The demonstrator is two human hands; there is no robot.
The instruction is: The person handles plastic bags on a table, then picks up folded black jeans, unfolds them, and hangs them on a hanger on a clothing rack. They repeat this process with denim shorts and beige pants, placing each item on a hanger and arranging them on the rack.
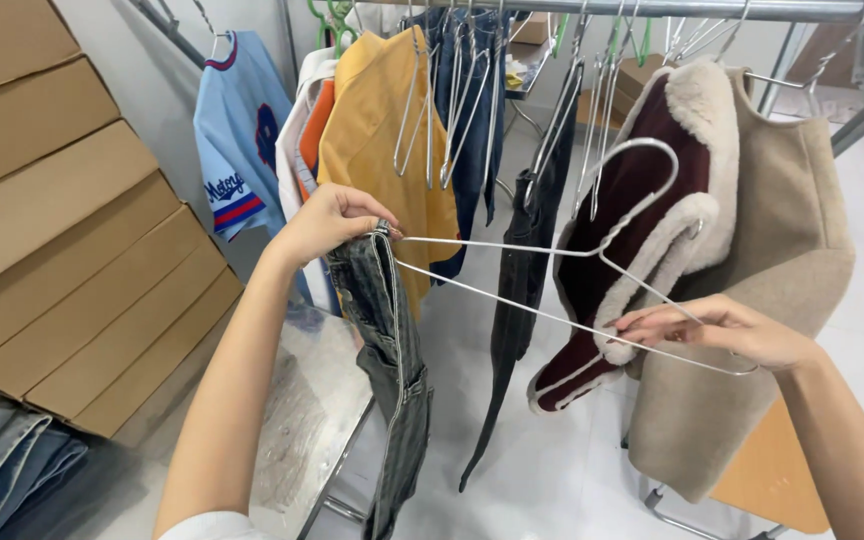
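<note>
A: What is the left hand point(327, 222) doing?

B: It is raised at the middle left, its fingers pinched on the waistband of a pair of dark grey jeans point(390, 350). The jeans hang straight down from that grip, in front of a shiny metal worktop point(304, 420).

A: And the right hand point(717, 330)?

B: It is lower and to the right, fingers pressed together around the lower bar of a white wire hanger point(592, 255). The hanger lies almost flat between the two hands; its left tip meets the jeans' waistband just beside the left hand, and its hook curves up toward the far side.

A: What is behind the hanger?

B: A beige coat point(782, 250) with a maroon lining and a cream fleece collar, hanging from the clothes rail point(712, 10) at the far right. The right hand is just in front of it.

A: Anything else on the rail?

B: To the left of the coat hang dark trousers point(522, 270), several bare metal hangers, blue denim garments, a mustard yellow shirt point(377, 140) and a light blue jersey point(237, 130).

A: And at the far left?

B: Flat cardboard boxes point(62, 220) stacked at a lean, with folded blue jeans point(2, 460) near the bottom left corner.
</note>
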